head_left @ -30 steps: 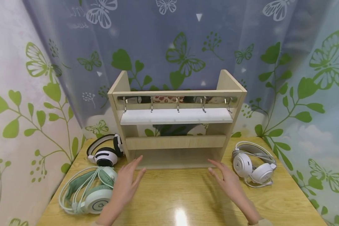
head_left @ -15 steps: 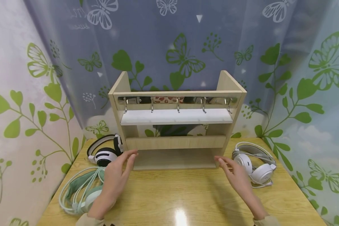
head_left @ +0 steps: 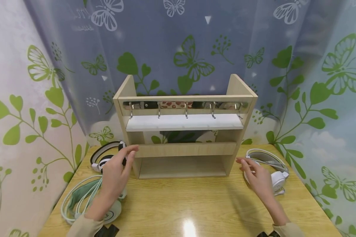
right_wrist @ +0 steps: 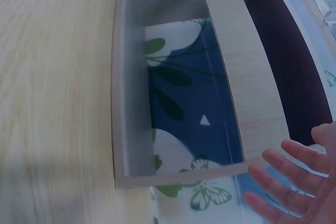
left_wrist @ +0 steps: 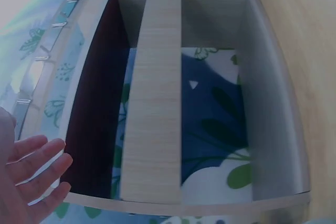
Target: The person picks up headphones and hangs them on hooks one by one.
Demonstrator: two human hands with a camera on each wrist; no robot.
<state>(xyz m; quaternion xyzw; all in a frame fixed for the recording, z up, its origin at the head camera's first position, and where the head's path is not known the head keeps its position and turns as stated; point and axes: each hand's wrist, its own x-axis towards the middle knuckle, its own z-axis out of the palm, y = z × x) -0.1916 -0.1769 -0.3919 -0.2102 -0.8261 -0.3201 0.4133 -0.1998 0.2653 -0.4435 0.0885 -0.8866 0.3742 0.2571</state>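
Mint-green corded headphones are lying at the far left of the wooden table. The left hand is hovering, fingers apart, beside the light wooden hook shelf standing mid-table. The right hand, fingers spread, is hanging over the white headphones.

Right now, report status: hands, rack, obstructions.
Left hand open by rack left side, right hand open by its right. Neither grips. Rack upright on table. Headsets flank it.

Headphones flank rack; front open
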